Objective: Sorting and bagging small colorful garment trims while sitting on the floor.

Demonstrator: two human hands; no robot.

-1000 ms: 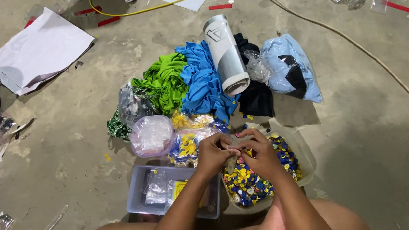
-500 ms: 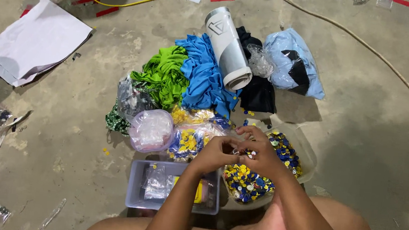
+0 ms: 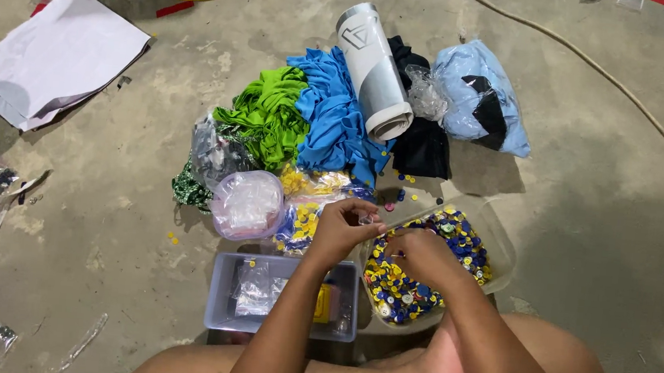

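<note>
Buttons, yellow and blue, fill a clear tray under the right hand, whose fingers curl down among them as if picking, while just beside it the left hand pinches something too small to tell.

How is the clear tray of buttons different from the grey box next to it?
The clear tray is see-through and lies at an angle; the grey box is cloudy grey and lies square to the person. The clear tray is heaped with small yellow, blue and white buttons; the grey box holds small clear bags and something yellow. The right hand rests over the tray, not the box. Both are open, lidless, on the floor.
</note>
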